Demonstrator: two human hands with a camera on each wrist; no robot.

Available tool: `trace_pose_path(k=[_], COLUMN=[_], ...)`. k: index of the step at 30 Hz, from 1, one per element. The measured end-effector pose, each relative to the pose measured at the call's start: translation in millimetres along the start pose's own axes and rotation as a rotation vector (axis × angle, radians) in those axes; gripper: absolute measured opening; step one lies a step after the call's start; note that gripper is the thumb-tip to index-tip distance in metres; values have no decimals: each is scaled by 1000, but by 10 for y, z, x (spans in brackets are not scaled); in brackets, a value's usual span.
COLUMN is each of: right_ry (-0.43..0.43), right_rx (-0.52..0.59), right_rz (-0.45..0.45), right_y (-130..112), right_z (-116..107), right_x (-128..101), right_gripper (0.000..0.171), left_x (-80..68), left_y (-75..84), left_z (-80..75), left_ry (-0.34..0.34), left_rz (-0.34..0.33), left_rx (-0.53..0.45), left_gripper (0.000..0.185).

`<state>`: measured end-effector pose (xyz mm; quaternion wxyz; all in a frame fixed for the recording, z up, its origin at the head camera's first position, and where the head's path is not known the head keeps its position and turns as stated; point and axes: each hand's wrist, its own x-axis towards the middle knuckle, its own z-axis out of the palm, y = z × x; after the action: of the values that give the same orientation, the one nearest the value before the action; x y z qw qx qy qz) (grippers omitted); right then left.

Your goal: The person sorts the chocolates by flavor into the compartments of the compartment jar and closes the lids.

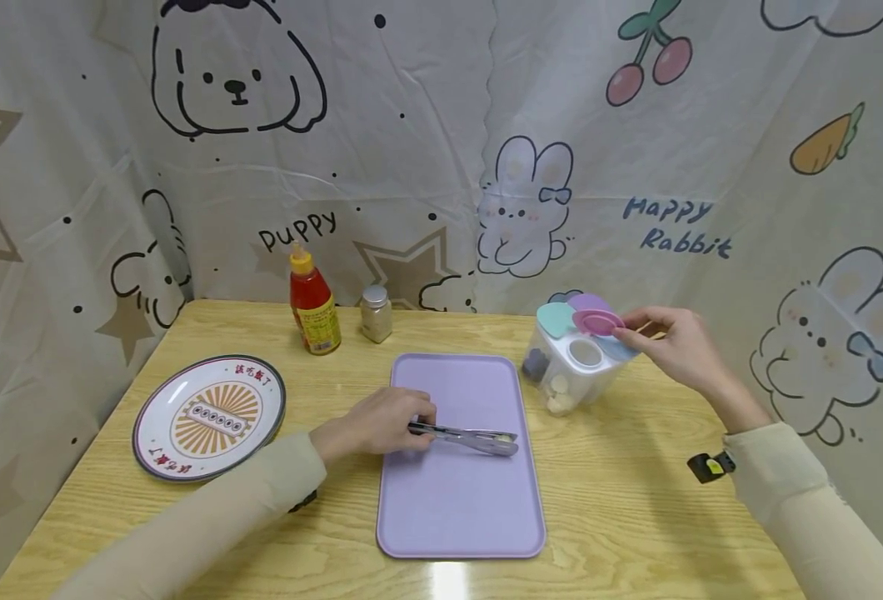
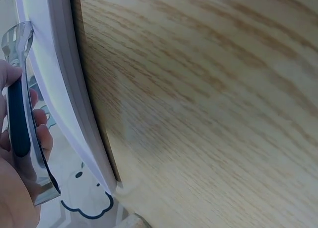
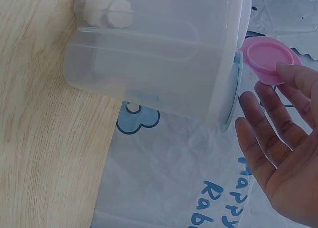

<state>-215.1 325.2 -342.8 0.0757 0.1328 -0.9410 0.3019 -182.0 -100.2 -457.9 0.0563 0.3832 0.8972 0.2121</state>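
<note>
My left hand [image 1: 396,421] grips a pair of metal tongs [image 1: 479,440] by the dark handle, over the lavender tray [image 1: 456,508]. A small pale thing shows between the tongs' tips, too small to name. In the left wrist view the fingers wrap round the tongs [image 2: 20,109]. Thumb and forefinger of my right hand [image 1: 670,342] pinch the raised pink lid [image 1: 599,322] of a clear compartmented container [image 1: 580,383]. Below that lid a round opening [image 1: 586,352] shows. Pale pieces [image 3: 120,13] lie inside the container, and dark ones [image 1: 536,364] sit in another compartment.
A patterned plate [image 1: 265,379] lies at the left of the wooden table [image 1: 336,517]. Behind the tray stand a red sauce bottle [image 1: 312,304] with a yellow cap and a small jar [image 1: 376,314]. A printed cloth [image 1: 411,100] hangs along the back and sides.
</note>
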Motion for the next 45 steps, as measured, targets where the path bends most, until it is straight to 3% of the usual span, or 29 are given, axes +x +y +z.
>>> trace_pose_path(k=[8, 21, 28, 35, 45], right_ry=[-4, 2, 0, -3, -6], right_rx=[15, 4, 9, 0, 8], right_rz=[-7, -4, -12, 3, 3], right_y=[14, 3, 3, 3, 1], right_z=[14, 13, 17, 7, 6], right_x=[18, 33, 45, 21, 2], right_gripper=[26, 24, 25, 27, 27], left_x=[33, 371, 517, 757, 1033], left_y=[-19, 140, 247, 347, 478], left_z=[-87, -625, -859, -944, -913], left_ry=[26, 198, 226, 225, 168], left_rz=[-15, 45, 59, 76, 62], left_rx=[-13, 40, 41, 36, 57], left_gripper=[8, 5, 8, 6, 8])
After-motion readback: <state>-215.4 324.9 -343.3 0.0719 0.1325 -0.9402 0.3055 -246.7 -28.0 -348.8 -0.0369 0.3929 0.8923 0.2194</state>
